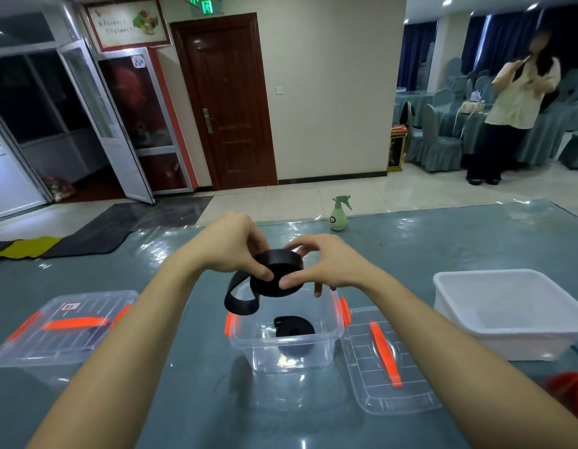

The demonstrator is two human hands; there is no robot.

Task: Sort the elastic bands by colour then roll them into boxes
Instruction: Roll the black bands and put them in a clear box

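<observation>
The black elastic band (278,273) is a partly wound coil pinched between the left hand (231,251) and the right hand (323,267). Both thumbs and curled fingers (265,274) grasp its edge. It is held in the air directly above the open clear box (336,332).

The main risk is likely the coil springing apart. An unwound tail (240,303) hangs in a loop below and left of the fingers, and a slack pinch would probably let the turns loosen or telescope sideways. The tail could also snag on the box rim or an orange latch. If dropped loose, the coil may unroll on top of the rolled black band (294,327) lying on the box floor under the fingers.

The count:
- Two black bands, one held and one boxed.
- Two clear boxes, counting the closed clear box (64,332) far left of the fingers.
- One loose lid (385,361) on the table (184,400), below and right of the fingers.
- One white tub (508,315) farther right.
- One red bundle (569,388), cut off by the frame edge.
- One spray bottle (339,213) beyond the fingers.
</observation>
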